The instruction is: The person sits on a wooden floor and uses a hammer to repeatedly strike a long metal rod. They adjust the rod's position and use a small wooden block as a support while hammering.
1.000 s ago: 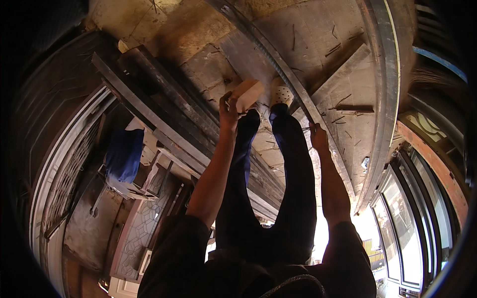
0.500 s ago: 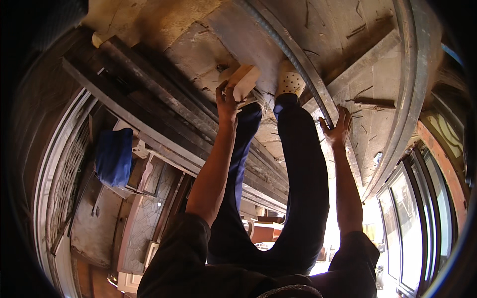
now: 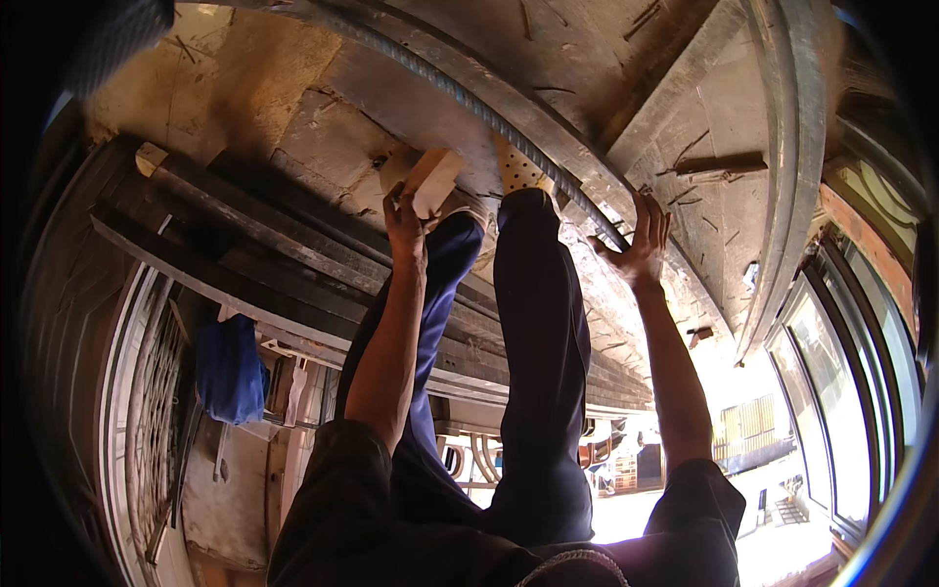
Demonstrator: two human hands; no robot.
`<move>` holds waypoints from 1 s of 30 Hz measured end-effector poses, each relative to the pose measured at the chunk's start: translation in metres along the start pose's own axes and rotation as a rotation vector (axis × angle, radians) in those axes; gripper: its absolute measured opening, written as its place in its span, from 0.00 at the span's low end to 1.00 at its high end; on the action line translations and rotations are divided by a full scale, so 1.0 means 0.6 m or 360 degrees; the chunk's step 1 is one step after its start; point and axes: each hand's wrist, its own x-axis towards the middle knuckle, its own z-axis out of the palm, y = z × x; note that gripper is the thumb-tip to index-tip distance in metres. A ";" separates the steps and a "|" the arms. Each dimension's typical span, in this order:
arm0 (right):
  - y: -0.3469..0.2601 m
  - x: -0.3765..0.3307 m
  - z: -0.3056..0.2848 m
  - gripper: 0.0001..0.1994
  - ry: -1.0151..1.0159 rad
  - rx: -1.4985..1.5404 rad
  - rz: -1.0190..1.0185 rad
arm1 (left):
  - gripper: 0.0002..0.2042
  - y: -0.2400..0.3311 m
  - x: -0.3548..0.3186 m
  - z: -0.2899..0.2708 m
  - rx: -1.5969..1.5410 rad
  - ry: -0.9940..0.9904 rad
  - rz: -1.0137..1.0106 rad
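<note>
My left hand is closed around a pale wooden block, held out in front of my left knee, close to the concrete surface. My right hand is free, fingers spread, right beside a long ribbed steel bar that runs diagonally across the surface; I cannot tell whether it touches the bar. My legs in dark blue trousers stretch between the two arms, with a spotted shoe against the bar.
Dark steel beams lie in a row to the left. A blue cloth hangs below them by a metal grille. A short wooden piece lies at upper right. Curved window frames line the right side.
The view has tilted, so the scene slid down in the picture. My right hand's fingers have spread beside the bar. My left hand keeps hold of the block.
</note>
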 end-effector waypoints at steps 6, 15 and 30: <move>0.000 -0.003 0.005 0.53 -0.0060 0.0020 -0.0014 | 0.20 0.015 0.038 0.014 0.0104 0.0178 0.0155; -0.054 -0.063 0.052 0.33 -0.0405 -0.0139 0.0132 | 0.35 0.051 0.084 -0.031 0.0726 0.0266 0.0456; 0.032 -0.019 -0.059 0.20 -0.0872 -0.0176 0.0414 | 0.25 0.135 -0.148 0.332 0.1685 -0.1370 0.2546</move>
